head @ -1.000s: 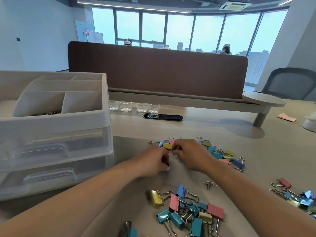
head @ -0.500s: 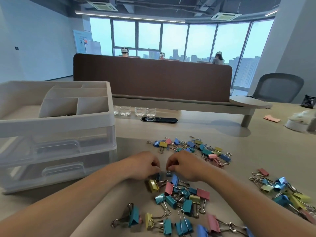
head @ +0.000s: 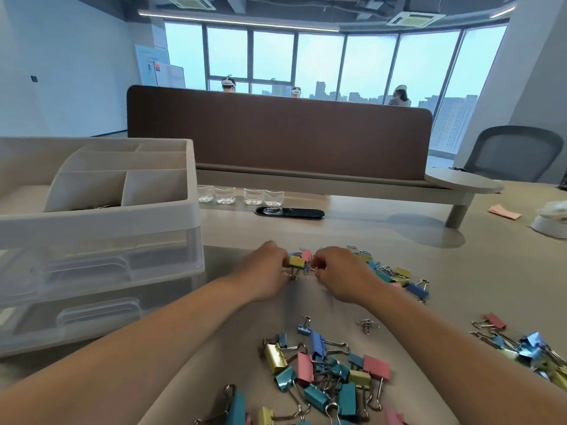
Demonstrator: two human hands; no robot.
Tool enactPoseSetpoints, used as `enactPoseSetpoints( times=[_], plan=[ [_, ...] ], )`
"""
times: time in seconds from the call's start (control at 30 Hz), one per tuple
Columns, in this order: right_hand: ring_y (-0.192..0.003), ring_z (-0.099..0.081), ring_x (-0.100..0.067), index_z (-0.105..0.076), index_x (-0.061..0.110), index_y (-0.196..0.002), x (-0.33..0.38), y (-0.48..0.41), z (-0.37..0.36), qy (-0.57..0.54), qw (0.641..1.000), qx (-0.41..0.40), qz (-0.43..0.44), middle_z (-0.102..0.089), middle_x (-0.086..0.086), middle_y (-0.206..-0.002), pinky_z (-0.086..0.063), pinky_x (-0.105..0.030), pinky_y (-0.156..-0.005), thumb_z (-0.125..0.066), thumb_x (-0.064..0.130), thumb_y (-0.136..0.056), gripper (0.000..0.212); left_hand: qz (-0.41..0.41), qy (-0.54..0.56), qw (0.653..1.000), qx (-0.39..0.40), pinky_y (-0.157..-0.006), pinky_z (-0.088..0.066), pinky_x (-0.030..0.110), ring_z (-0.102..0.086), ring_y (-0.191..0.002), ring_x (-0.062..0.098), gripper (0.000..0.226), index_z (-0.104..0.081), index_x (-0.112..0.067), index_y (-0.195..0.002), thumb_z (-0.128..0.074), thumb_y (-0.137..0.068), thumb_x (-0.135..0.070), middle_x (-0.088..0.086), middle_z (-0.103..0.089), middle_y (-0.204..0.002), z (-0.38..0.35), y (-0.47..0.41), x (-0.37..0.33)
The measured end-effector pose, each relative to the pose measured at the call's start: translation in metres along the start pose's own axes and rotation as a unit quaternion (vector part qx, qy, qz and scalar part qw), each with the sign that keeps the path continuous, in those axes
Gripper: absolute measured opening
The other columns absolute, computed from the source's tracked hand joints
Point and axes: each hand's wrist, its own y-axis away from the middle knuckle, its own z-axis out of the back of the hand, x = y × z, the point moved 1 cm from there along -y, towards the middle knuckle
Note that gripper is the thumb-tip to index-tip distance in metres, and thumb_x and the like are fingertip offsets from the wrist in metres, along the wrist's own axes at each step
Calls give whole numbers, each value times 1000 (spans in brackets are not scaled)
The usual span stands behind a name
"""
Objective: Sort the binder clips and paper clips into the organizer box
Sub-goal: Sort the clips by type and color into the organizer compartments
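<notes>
My left hand [head: 266, 271] and my right hand [head: 340, 273] are side by side at the far pile of small coloured clips [head: 389, 273], fingers curled. A yellow binder clip [head: 296, 261] sits between them, with my left fingertips pinching it. My right fingers are curled on small clips beside it; what they hold is hidden. A pile of larger binder clips [head: 325, 372] lies between my forearms. A third pile [head: 527, 345] lies at the right edge. The white organizer box [head: 101, 219] stands at the left, with some paper clips [head: 95, 207] in a front compartment.
Several small clear cups [head: 239, 196] and a black cable port [head: 290, 212] sit behind the clips. A brown divider panel [head: 276, 133] closes the desk's far side. A grey chair [head: 515, 154], a pink note [head: 504, 211] and a white object [head: 550, 217] are at the right.
Both hands have moved from the near pile back up to the far pile, and my left hand now pinches a yellow binder clip. The camera has shifted too.
</notes>
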Motion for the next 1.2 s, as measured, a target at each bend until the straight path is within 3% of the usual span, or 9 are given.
enactPoseSetpoints(
  times=[0.2,0.27,0.37,0.47,0.63,0.83,0.9,1.0,1.2],
  plan=[
    [-112,-55,-25,-58,22,-133,-1,-46,-9,46,998,30,12,-53,-3,-128,-48,-39,-93,-55,21,-94,39,8,-20,999,24,-103,-38,33,-42,-130,27,53,-45,-14,-141,-57,-90,-12,8,-45,-142,-12,-44,17],
    [-107,-57,-27,-61,19,-128,1,-56,-14,66,996,42,31,-53,-6,-124,-50,-40,-89,-53,21,-94,35,4,-20,999,39,-100,-41,36,-47,-125,30,44,-52,-11,-133,-55,-89,-12,11,-51,-136,-16,-51,20],
    [-94,-58,-27,-66,18,-111,2,-63,-22,94,994,47,42,-50,-6,-111,-51,-41,-79,-53,23,-94,23,-14,-45,998,32,-81,-46,39,-53,-105,32,14,-59,-13,-96,-51,-84,-11,11,-54,-110,-20,-53,21],
    [-90,-57,-25,-68,19,-112,3,-64,-24,103,992,51,46,-49,-4,-106,-51,-40,-77,-54,25,-94,23,-18,-53,998,23,-81,-46,40,-48,-102,26,18,-64,-15,-102,-52,-88,-12,8,-49,-107,-20,-50,21],
    [-93,-59,-24,-69,14,-111,8,-54,-17,58,997,28,45,-55,-5,-109,-52,-40,-82,-58,29,-94,24,13,-42,999,15,-83,-44,38,-48,-107,29,18,-58,-11,-109,-52,-92,-15,12,-50,-113,-14,-41,19],
    [-92,-59,-16,-63,22,-109,10,-38,-5,-60,998,-19,9,-65,1,-107,-54,-34,-82,-62,13,-91,21,43,25,999,-9,-81,-45,37,-55,-100,27,22,-53,-10,-116,-47,-99,-22,12,-56,-117,-3,-21,18],
    [-91,-57,-12,-62,25,-117,11,-30,-1,-86,996,-25,8,-65,3,-110,-52,-29,-81,-63,12,-92,28,48,37,998,-8,-83,-42,33,-54,-108,28,32,-47,-12,-130,-44,-101,-24,11,-54,-126,0,-14,19],
    [-84,-62,-9,-58,27,-131,15,-14,4,-139,990,3,18,-66,2,-112,-54,-27,-83,-65,14,-93,41,54,66,996,11,-83,-46,33,-55,-103,25,28,-51,-14,-124,-47,-100,-28,9,-57,-122,3,-2,19],
    [-71,-68,-7,-73,13,-107,25,19,13,-218,973,80,6,-72,4,-88,-56,-20,-68,-69,24,-91,20,53,50,996,54,-73,-46,29,-55,-90,15,27,-58,-20,-113,-54,-95,-40,-2,-57,-103,15,29,13]
  ],
)
